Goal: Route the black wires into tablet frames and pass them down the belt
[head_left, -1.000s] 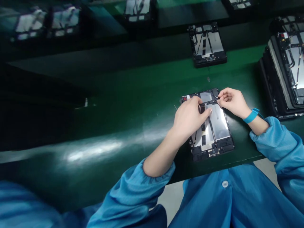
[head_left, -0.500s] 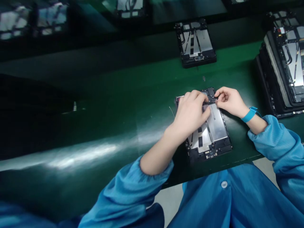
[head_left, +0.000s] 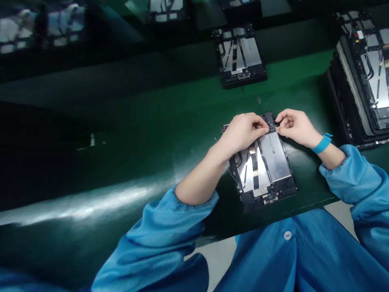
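Note:
An opened tablet [head_left: 275, 156], its silver battery plates and dark ribbon cables bare, lies near the front edge of the green bench. Over its top part, my left hand [head_left: 244, 130] has thumb and fingertips pinched together; whatever is between them is too small to make out. At the upper right corner of the tablet, my right hand [head_left: 294, 126] is closed in a pinch too, its fingertips close to the left ones. What it grips there is hidden. A thin wire [head_left: 231, 173] sticks out along the tablet's left side.
Behind the tablet stands a short stack of opened tablets [head_left: 241, 56]. A taller stack [head_left: 372, 81] of them rises at the right. More units [head_left: 165, 10] sit on a dark shelf at the back. A blue band [head_left: 322, 143] circles my right wrist.
My left thumb and fingers have come together, closer to the right hand, uncovering more of the tablet's middle. The right hand stays at the corner. The view has shifted slightly.

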{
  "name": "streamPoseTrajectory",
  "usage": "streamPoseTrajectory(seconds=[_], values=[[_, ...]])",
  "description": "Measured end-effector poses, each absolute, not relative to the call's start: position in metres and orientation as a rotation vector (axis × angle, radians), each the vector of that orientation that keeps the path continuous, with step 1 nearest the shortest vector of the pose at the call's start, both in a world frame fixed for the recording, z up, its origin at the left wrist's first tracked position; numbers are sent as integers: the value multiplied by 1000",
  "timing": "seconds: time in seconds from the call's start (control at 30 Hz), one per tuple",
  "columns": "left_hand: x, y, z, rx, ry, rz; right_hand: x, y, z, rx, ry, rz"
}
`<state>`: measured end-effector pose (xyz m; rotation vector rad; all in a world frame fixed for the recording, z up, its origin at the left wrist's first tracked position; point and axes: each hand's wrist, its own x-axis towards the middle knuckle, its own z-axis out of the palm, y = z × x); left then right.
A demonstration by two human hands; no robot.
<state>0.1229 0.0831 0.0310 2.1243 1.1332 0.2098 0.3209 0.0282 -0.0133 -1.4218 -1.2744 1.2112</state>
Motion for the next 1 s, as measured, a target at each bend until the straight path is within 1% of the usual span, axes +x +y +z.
streamPoseTrajectory(seconds=[0.53,0.6,0.73,0.87,1.0], values=[[130,85,31,2243,1154,158,328,29,-15,-1353,-1210,1232],[131,84,30,2283,1108,202,325,30,-15,-1317,-1187,1207],[132,80,23,2278,980,402,317,31,-15,-1243,-1187,1166],[131,75,14,2189,1098,519,312,31,-19,-1277,-1212,1116],[130,72,11,2193,1204,507,313,34,-23,-1386,-1292,1097]])
